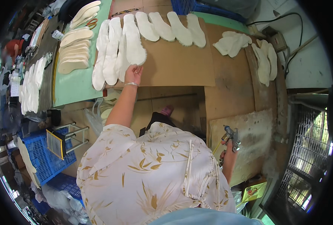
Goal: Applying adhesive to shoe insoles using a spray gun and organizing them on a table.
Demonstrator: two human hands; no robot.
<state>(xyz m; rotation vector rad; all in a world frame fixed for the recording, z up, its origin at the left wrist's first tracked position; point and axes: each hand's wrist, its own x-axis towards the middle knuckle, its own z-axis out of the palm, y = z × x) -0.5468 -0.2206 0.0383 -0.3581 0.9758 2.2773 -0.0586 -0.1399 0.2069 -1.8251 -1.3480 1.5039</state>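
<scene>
My left hand (133, 74) reaches forward onto a brown cardboard sheet (177, 63), its fingers resting on the lower end of a white fluffy insole (134, 41). More white insoles (108, 56) lie overlapped to its left, and several others (172, 28) sit in a row along the cardboard's far edge. Low at the right, my right hand (228, 152) grips a metal spray gun (231, 135) with a yellow hose, held beside a stained board (249, 138).
Beige insoles (74, 52) are stacked on a green mat (76, 84) at the left. More white insoles (265, 60) lie at the far right. A blue crate (42, 157) stands below left, a wire grille (309, 150) at the right.
</scene>
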